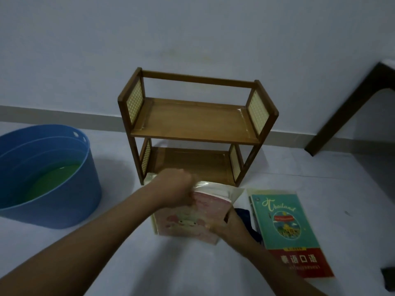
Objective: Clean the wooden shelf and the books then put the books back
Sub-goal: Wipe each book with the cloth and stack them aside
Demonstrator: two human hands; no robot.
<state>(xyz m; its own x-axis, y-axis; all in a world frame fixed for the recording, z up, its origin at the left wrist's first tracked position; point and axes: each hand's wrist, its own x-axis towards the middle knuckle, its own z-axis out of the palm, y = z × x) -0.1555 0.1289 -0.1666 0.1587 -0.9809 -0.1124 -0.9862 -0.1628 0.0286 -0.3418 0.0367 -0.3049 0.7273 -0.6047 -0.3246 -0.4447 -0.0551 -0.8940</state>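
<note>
Head view: left grip (174, 184) and right grip (229, 226) both clasp pink book (192, 218)

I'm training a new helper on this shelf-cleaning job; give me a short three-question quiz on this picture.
1. True or false: both tiers of the wooden shelf are bare of books.
2. What does the blue tub hold? A) books B) greenish water C) cloths
3. Which book do the left hand and right hand grip: the pink book or the Thailand book?

Key: 1 true; 2 B; 3 the pink book.
</note>
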